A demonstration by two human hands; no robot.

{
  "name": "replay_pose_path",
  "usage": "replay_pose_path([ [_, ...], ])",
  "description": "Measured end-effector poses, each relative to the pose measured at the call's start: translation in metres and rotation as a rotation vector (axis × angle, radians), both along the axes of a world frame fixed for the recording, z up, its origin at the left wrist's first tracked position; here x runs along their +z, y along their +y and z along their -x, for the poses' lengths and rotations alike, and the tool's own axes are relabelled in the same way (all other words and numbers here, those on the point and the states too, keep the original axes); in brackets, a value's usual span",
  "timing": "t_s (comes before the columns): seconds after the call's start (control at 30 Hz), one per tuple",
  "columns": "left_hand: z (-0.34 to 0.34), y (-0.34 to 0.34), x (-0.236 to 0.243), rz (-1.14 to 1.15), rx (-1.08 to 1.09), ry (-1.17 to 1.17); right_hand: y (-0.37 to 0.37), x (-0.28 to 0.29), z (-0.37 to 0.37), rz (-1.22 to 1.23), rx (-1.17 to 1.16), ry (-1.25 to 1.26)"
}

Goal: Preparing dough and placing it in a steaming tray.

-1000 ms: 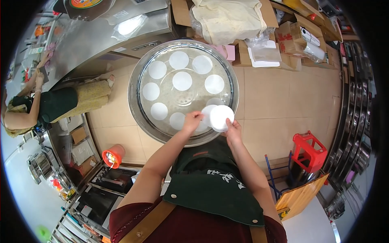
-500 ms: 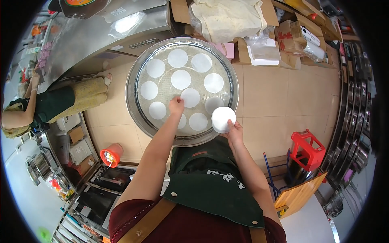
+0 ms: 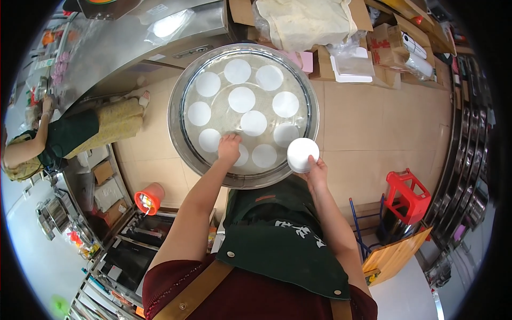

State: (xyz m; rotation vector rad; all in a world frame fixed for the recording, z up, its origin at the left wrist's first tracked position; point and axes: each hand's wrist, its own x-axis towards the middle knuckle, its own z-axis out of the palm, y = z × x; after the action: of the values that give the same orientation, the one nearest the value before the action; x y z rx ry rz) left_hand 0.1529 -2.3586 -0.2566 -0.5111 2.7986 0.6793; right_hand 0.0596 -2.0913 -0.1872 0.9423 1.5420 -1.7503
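Note:
A big round metal pan (image 3: 177,136) stands in front of me, with several white paper rounds (image 3: 241,100) laid apart over its bottom. My left hand (image 3: 230,149) is over the near left part of the pan, fingers apart and downward, partly covering one paper round (image 3: 241,156). Another round (image 3: 209,140) lies just left of its fingertips. At the pan's near right rim, my right hand (image 3: 317,172) grips a stack of the same white paper rounds (image 3: 303,154), thumb on top and the other fingers beneath.
A steel counter (image 3: 122,58) runs along the far left, where another person (image 3: 74,130) works. Open cardboard boxes (image 3: 323,61) stand beyond the pan. An orange bucket (image 3: 150,198) sits at near left. A red stool (image 3: 408,196) and a wooden board (image 3: 397,257) are at near right.
My left hand has left the edge of a middle paper round, moving a little nearer and left, and its pinched fingers have spread. The right hand still holds the stack. The view has shifted slightly.

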Motion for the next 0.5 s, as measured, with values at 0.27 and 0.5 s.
replay_pose_path([
  [0.27,0.000,-0.001,0.005,0.008,-0.145,-0.121,-0.005,0.001,-0.001,0.005,0.010,-0.004],
  [0.5,0.072,0.003,-0.014,-0.473,0.498,0.072,-0.004,0.005,0.001,-0.011,0.007,-0.028],
])
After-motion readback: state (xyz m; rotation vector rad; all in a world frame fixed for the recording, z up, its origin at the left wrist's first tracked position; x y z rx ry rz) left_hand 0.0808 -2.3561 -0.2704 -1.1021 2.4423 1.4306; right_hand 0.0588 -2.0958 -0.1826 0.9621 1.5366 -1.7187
